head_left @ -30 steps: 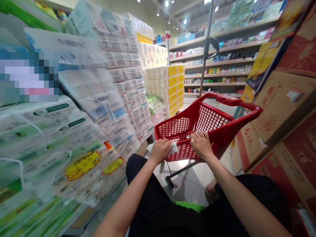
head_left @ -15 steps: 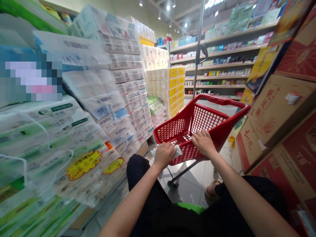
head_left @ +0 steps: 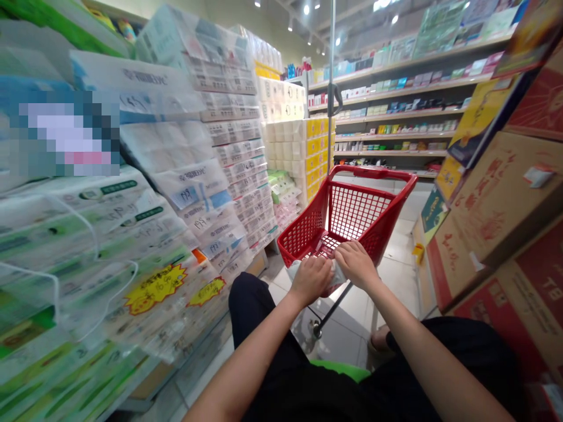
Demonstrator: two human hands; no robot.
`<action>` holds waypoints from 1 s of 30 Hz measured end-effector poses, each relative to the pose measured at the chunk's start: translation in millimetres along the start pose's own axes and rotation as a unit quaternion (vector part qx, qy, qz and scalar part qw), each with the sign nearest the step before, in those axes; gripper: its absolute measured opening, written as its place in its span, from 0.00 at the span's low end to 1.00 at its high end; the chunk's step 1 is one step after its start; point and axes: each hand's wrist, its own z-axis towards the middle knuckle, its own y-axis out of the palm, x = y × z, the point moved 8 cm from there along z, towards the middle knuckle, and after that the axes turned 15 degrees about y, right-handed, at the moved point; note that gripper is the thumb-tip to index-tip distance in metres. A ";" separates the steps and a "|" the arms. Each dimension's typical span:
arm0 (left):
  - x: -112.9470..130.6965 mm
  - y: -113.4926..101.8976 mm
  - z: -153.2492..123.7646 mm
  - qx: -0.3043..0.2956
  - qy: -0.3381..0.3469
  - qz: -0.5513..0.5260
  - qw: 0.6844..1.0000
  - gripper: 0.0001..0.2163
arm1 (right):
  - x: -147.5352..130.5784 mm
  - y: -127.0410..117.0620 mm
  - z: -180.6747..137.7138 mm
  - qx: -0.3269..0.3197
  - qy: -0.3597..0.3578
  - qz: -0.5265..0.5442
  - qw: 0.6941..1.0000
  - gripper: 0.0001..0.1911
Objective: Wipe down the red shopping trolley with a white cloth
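A red plastic shopping cart (head_left: 361,206) with a gridded basket stands before my knees. My left hand (head_left: 312,279) is closed over its near rim, pressing a white cloth (head_left: 338,278) against it. The cloth, perhaps a wipe, shows on both sides of that hand. Close beside it, my right hand (head_left: 354,265) has its fingers curled over the same rim, its fingertips near the left hand's. Whether the right fingers also touch the cloth I cannot tell. Something reddish lies low in the basket; its kind is unclear.
Stacked packs of tissue paper (head_left: 237,129) line the left side. Cardboard cartons (head_left: 497,199) are piled on the right. Shelves of small boxed goods (head_left: 396,108) fill the back, with a metal pole (head_left: 331,64) in front. A green seat edge (head_left: 341,370) shows beneath me.
My right hand has come left along the rim, close to my left hand. The left hand and cloth have shifted slightly right. The cart has turned and sits further left in view.
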 end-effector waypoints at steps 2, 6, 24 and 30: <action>-5.0 1.6 -9.4 -0.007 0.047 -0.014 0.999 0.14 | 4.2 -2.2 2.4 -0.014 -0.009 0.006 1.000 0.19; -28.5 7.3 -28.4 -0.027 0.106 -0.028 0.994 0.13 | 9.1 -4.0 4.1 -0.019 -0.013 0.018 1.000 0.19; -49.6 15.9 -22.3 0.002 0.053 0.011 0.999 0.12 | -19.3 -0.8 -20.1 0.023 0.020 -0.079 0.996 0.15; -13.1 18.6 1.6 0.020 0.022 0.017 0.999 0.12 | -11.3 -6.0 -41.6 0.034 0.004 -0.069 0.997 0.17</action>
